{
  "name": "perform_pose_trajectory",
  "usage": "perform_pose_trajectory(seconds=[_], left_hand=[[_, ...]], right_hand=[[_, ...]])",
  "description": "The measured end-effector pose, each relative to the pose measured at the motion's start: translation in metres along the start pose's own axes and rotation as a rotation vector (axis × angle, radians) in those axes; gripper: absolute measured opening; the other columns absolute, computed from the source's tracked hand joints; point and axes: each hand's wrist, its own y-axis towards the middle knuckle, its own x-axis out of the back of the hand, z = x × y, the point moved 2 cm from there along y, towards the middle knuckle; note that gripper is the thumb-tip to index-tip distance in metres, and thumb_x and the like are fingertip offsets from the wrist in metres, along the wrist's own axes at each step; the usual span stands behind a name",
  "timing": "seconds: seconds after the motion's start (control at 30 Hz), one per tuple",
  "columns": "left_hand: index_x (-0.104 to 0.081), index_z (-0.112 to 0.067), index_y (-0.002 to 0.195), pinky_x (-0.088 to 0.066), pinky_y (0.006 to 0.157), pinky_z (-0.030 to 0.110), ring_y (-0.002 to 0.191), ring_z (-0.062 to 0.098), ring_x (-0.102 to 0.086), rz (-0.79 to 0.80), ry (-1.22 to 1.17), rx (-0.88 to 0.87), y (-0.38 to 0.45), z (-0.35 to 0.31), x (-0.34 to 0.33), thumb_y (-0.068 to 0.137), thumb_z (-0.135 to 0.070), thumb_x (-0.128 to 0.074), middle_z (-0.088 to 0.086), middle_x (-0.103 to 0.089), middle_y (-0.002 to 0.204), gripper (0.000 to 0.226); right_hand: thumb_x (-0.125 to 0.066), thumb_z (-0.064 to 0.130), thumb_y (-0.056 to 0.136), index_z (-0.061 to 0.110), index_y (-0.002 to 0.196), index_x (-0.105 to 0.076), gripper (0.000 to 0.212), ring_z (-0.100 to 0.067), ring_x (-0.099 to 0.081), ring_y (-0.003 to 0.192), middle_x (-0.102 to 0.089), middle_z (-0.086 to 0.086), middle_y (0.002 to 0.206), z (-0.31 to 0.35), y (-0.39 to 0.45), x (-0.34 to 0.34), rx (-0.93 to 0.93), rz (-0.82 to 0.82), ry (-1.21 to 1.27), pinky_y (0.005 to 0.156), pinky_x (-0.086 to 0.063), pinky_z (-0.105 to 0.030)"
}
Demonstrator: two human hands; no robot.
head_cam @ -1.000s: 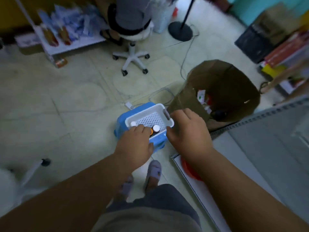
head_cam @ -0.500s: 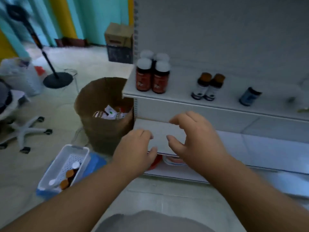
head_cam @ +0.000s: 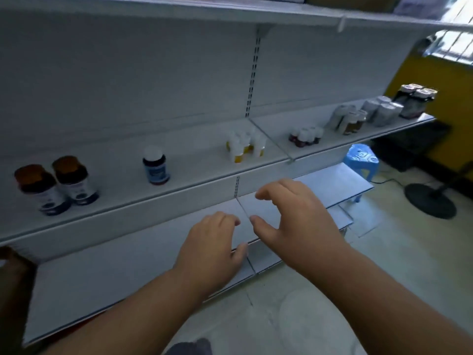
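Note:
My left hand (head_cam: 210, 247) hovers palm down over the bare lower shelf (head_cam: 115, 265), fingers loosely curled, and nothing shows in it. Just to its right, my right hand (head_cam: 294, 226) is held a little higher with curved, spread fingers and holds nothing. On the middle shelf (head_cam: 194, 175) above stand two amber-lidded bottles (head_cam: 56, 185) at the left, a white-capped bottle with a blue label (head_cam: 155, 166), and a cluster of white and yellow bottles (head_cam: 244, 146).
Further right on the middle shelf are small dark red bottles (head_cam: 304, 136), several pale bottles (head_cam: 363, 115) and dark jars (head_cam: 414, 99). A blue plastic stool (head_cam: 362, 160) and a round black stand base (head_cam: 430, 201) sit on the floor at right. A brown bag edge (head_cam: 12, 278) shows at left.
My view has swung up and right from the blue basket and paper bag on the floor to the shelves. Both hands left the basket and now hover over the lower shelf.

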Motion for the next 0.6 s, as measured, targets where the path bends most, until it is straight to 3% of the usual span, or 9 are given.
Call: perform_pose_trajectory(seconds=[0.2, 0.47, 0.6], left_hand=[[-0.044, -0.025, 0.139, -0.035, 0.105, 0.032, 0.125, 0.016, -0.044, 0.041, 0.03, -0.013, 0.101, 0.009, -0.021, 0.094, -0.049, -0.052, -0.005, -0.049, 0.136, 0.052], [-0.053, -0.017, 0.133, -0.044, 0.096, 0.039, 0.113, 0.026, -0.053, 0.005, 0.13, 0.137, 0.18, 0.037, -0.023, 0.09, -0.048, -0.057, 0.005, -0.056, 0.127, 0.054], [-0.055, -0.011, 0.122, -0.049, 0.081, 0.041, 0.096, 0.032, -0.059, -0.017, 0.301, 0.218, 0.189, 0.055, -0.035, 0.082, -0.06, -0.044, 0.011, -0.061, 0.113, 0.064]], right_hand=[[-0.067, 0.039, 0.083, 0.027, 0.11, -0.062, 0.03, -0.004, -0.049, 0.095, -0.049, 0.019, 0.097, -0.065, 0.069, -0.011, -0.072, -0.013, 0.014, 0.081, -0.034, -0.02], [-0.067, 0.036, 0.085, 0.025, 0.108, -0.063, 0.026, -0.005, -0.051, 0.094, -0.053, 0.015, 0.097, -0.115, 0.159, -0.03, -0.055, 0.026, 0.064, 0.078, -0.035, -0.018], [-0.068, 0.032, 0.085, 0.02, 0.109, -0.063, 0.026, -0.012, -0.056, 0.092, -0.056, 0.006, 0.103, -0.147, 0.192, -0.057, -0.043, 0.04, 0.111, 0.073, -0.04, -0.023]])
